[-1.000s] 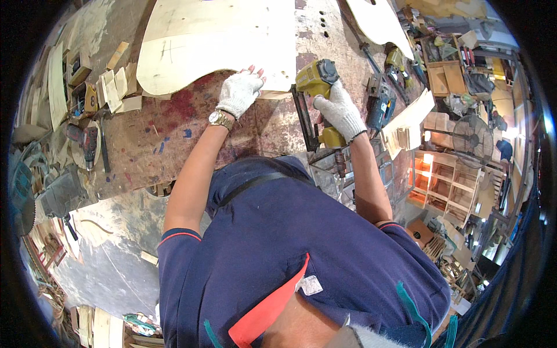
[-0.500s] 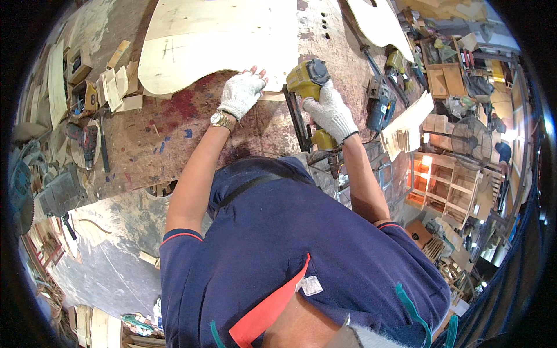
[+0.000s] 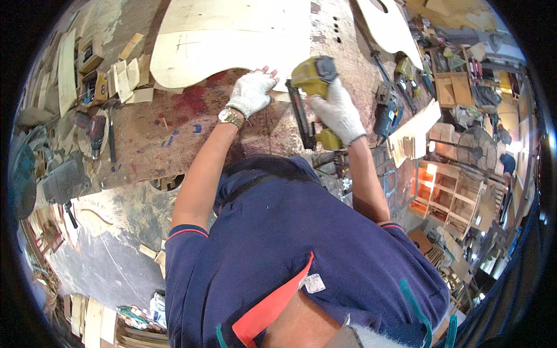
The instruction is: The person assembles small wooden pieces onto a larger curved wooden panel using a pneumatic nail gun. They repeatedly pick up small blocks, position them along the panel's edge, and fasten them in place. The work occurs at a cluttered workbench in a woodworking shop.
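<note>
A pale plywood panel (image 3: pixel 232 49) with a curved near edge lies flat on the stained workbench (image 3: pixel 226 142), its far end cut off by the top of the view. At that near edge, the gloved left hand (image 3: pixel 251 95) has its fingers loosely bent and their bare tips on the panel; the thumb is hard to make out, so whether it pinches the edge I cannot tell. The gloved right hand (image 3: pixel 341 113) is wrapped firmly around the handle of a yellow-and-black nail gun (image 3: pixel 308 76), at the panel's near right corner; whether its nose touches the panel cannot be told. To the panel's right lie a second pale panel (image 3: pixel 394 32) and, nearer the person, a blue power tool (image 3: pixel 387 113). Left of the panel are wood offcuts (image 3: pixel 129 76) and, nearer the person, a red-and-black drill (image 3: pixel 97 136).
</note>
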Motion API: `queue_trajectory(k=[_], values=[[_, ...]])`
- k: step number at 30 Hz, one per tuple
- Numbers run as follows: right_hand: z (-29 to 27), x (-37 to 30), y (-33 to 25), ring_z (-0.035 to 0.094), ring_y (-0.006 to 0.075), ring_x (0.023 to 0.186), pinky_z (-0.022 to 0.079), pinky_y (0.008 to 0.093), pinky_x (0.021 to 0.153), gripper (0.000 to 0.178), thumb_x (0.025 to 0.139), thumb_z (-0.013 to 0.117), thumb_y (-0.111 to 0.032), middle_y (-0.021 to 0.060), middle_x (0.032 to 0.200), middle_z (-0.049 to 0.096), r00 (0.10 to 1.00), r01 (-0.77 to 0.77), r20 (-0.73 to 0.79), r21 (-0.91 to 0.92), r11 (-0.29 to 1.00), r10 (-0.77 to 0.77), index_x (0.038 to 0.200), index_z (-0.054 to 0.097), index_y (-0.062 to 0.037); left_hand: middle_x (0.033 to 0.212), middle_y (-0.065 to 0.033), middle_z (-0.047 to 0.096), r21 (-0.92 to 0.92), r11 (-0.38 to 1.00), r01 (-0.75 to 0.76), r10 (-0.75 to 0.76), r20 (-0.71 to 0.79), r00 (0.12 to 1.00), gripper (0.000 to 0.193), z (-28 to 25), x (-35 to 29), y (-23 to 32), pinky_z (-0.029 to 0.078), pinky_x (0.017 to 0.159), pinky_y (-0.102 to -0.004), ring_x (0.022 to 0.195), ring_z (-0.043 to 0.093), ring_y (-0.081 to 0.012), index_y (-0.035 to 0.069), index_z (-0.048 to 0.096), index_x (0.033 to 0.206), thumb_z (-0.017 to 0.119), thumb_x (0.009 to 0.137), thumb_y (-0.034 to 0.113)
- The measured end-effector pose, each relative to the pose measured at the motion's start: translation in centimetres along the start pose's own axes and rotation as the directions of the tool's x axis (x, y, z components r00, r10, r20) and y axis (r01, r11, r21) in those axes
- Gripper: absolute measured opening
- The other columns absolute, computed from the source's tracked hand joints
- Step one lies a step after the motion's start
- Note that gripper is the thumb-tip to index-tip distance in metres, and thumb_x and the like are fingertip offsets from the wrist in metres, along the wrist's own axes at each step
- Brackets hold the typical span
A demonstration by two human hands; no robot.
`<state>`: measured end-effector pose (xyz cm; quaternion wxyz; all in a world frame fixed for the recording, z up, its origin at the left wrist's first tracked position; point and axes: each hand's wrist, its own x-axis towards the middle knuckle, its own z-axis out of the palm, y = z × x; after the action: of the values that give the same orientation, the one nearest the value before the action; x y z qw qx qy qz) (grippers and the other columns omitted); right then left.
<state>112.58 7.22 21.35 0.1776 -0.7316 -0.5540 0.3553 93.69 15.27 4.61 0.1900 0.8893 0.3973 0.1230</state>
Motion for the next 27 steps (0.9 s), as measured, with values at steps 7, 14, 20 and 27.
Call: queue_trajectory(k=[7, 14, 20, 27], values=[[-3.1, 1.4, 8.1, 0.071, 0.0325, 0.079, 0.056, 0.0446, 0.071, 0.049, 0.081, 0.072, -0.021, 0.023, 0.095, 0.071, 0.941, -0.116, -0.336, -0.187, 0.976, 0.048, 0.123, 0.053, -0.0034, 0.102, -0.0095, 0.065, -0.052, 0.999, -0.008, -0.015, -0.424, 0.905, 0.023, 0.5, -8.7, 0.8, 0.049, 0.094, -0.0441, 0.104, 0.062, -0.0304, 0.008, 0.067, 0.096, 0.074, 0.085, 0.027], [3.2, 3.6, 18.0, 0.067, 0.0442, 0.094, 0.056, 0.0506, 0.08, 0.07, 0.083, 0.074, -0.023, 0.0286, 0.128, 0.051, 0.937, -0.206, -0.349, -0.569, 0.796, -0.007, 0.145, 0.044, -0.0155, 0.112, -0.0179, 0.066, 0.012, 0.707, 0.707, -0.589, -0.544, 0.598, 0.038, 3.2, -14.2, -7.6, 0.046, 0.097, -0.0496, 0.108, 0.059, -0.0378, 0.005, 0.067, 0.109, 0.074, 0.083, 0.032], [7.5, 2.4, 19.9, 0.066, 0.045, 0.094, 0.055, 0.0514, 0.08, 0.093, 0.077, 0.072, -0.017, 0.0256, 0.128, 0.051, 0.958, -0.149, -0.288, -0.499, 0.854, -0.001, 0.158, 0.026, -0.0149, 0.152, -0.0225, 0.045, 0.004, 0.549, 0.836, -0.718, -0.509, 0.475, 0.1, 1.4, -12.6, -16.5, 0.03, 0.119, -0.052, 0.143, 0.038, -0.0403, 0.006, 0.04, 0.152, 0.081, 0.074, 0.055], [5.4, 2.0, 18.8, 0.068, 0.0386, 0.096, 0.056, 0.0464, 0.078, 0.063, 0.08, 0.073, -0.018, 0.0239, 0.118, 0.06, 0.903, -0.017, -0.379, -0.502, 0.865, -0.202, 0.137, 0.052, -0.0043, 0.146, -0.0218, 0.045, 0.293, 0.444, 0.847, -0.806, -0.283, 0.52, 0.094, -0.7, -11.0, -15.4, 0.03, 0.114, -0.0598, 0.138, 0.04, -0.04, 0.014, 0.041, 0.152, 0.079, 0.076, 0.053]])
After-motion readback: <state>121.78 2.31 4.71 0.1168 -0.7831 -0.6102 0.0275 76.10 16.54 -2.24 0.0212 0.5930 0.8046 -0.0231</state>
